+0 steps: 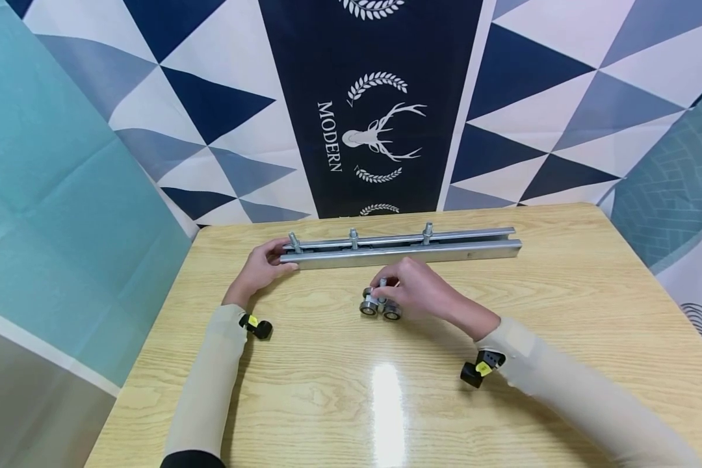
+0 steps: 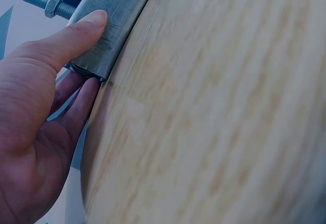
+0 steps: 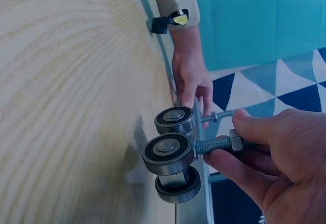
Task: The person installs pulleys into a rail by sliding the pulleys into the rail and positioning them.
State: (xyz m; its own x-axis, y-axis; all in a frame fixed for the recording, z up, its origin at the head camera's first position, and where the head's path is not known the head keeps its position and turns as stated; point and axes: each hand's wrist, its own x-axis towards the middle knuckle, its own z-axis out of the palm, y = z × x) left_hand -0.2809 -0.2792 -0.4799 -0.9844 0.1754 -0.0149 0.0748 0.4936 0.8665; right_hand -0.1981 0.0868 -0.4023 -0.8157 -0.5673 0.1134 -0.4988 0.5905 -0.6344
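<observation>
A straight metal rail [image 1: 398, 255] lies along the back of the table, its slot facing up. Three threaded bolts with nuts stick up from that slot, the middle bolt [image 1: 353, 239] roughly upright. At the rail's left end, my left hand [image 1: 260, 268] holds it, thumb on the front face and fingers around the end and back. In front of the rail, my right hand [image 1: 418, 286] pinches the bolt [image 3: 216, 145] of a roller trolley [image 3: 168, 150]. Several black-and-steel wheels of this trolley show in the right wrist view. Whether it touches the table cannot be told.
The wood-grain table [image 1: 304, 390] spreads in front of the rail. A patterned cloth [image 1: 222, 97] hangs right behind its back edge, and a teal sheet [image 1: 52, 195] stands along the left side.
</observation>
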